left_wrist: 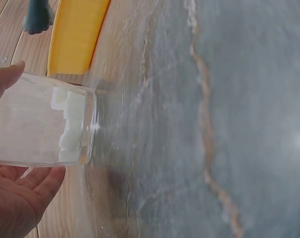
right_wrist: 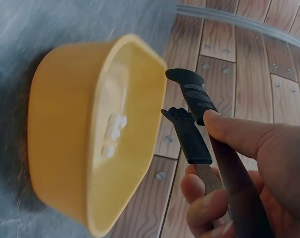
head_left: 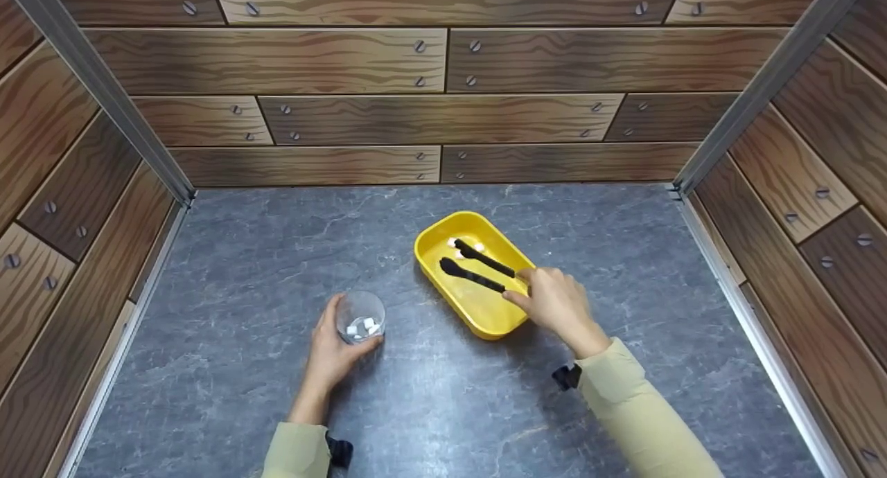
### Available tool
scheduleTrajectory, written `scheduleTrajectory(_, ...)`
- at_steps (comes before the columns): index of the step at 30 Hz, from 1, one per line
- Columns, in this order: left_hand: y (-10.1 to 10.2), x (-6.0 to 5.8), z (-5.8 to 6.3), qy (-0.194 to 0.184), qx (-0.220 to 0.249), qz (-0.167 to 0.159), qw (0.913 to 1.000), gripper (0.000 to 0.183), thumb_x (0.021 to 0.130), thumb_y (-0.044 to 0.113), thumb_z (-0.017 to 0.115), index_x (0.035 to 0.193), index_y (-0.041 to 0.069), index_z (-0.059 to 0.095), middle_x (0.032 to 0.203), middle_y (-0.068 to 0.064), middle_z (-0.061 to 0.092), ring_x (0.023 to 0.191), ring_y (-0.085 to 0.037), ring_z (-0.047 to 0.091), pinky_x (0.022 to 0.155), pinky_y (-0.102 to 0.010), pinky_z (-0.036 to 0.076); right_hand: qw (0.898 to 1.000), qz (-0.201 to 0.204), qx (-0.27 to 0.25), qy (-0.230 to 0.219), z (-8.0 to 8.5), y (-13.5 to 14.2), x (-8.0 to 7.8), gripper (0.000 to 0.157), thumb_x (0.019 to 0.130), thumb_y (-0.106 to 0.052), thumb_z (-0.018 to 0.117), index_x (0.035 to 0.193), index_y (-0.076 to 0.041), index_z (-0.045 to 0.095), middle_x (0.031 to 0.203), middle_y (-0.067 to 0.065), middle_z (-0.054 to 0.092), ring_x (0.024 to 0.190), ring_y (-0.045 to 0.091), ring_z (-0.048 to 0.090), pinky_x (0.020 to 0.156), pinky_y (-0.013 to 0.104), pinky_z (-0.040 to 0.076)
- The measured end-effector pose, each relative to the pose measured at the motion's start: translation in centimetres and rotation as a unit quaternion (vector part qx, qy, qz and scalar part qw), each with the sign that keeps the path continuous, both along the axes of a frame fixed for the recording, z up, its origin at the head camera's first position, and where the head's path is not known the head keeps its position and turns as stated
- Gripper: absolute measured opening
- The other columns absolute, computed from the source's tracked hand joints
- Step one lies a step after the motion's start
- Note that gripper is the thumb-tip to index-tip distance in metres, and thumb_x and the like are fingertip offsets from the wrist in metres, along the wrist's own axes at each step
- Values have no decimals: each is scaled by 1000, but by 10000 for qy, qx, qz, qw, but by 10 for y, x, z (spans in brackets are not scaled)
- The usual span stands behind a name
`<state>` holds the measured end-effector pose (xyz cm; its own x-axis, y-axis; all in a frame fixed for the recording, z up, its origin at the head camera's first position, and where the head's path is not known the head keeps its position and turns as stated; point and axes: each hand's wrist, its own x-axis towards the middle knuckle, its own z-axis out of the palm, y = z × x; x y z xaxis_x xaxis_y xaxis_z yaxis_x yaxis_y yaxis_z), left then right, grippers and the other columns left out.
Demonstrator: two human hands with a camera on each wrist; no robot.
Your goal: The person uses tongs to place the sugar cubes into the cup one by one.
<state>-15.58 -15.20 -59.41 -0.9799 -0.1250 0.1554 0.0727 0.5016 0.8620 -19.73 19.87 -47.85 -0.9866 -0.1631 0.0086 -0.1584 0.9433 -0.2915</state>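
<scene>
My left hand (head_left: 331,346) grips a clear glass (head_left: 360,308) at left of centre, thumb on one side and fingers on the other. Several white cubes (left_wrist: 71,121) lie at the glass's bottom. On the right, my right hand (head_left: 556,303) holds black-tipped tongs (right_wrist: 192,106) by their arms, thumb on one arm and fingers on the other. The tong tips are spread apart with nothing between them, over the yellow tray (right_wrist: 61,134). A few white cubes (right_wrist: 113,131) sit together on the tray's floor, below the tips.
The grey marbled tabletop (head_left: 242,270) carries both vessels. Wood-patterned panels (head_left: 346,118) enclose it at the back and both sides, with metal corner posts (head_left: 759,76) and rails along the side edges.
</scene>
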Motion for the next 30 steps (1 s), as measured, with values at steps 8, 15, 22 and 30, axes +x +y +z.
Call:
scheduleTrajectory(8,0,1,0,-206,38,-29,9998,100,66,26,92,146,3,37,141,-28,45,127,-47,44,102,-59,38,9988,-267,228,-336,-10,8,-13,52,86,-43,74,121,-4,69,94,15,70,53,21,49,44,33,36)
scheduleTrajectory(15,0,0,1,-250,6,-25,9997,99,67,27,92,146,4,37,141,-27,44,127,-47,43,102,-58,38,9977,-363,372,-429,-14,10,-23,51,86,-42,74,120,-5,70,97,15,70,54,21,51,46,35,39)
scheduleTrajectory(22,-1,-1,1,-85,37,-83,9999,100,65,27,93,145,2,37,140,-29,45,128,-47,44,103,-58,38,9977,-259,529,-325,-16,7,-32,44,85,-43,75,110,-6,73,86,12,68,62,25,57,53,42,46)
scheduleTrajectory(30,-1,0,0,-156,41,-68,9998,100,66,28,93,145,3,37,141,-29,44,128,-47,43,103,-58,37,9974,-127,650,-297,-17,-4,-38,40,84,-43,76,103,-7,73,83,9,68,64,27,58,58,45,49)
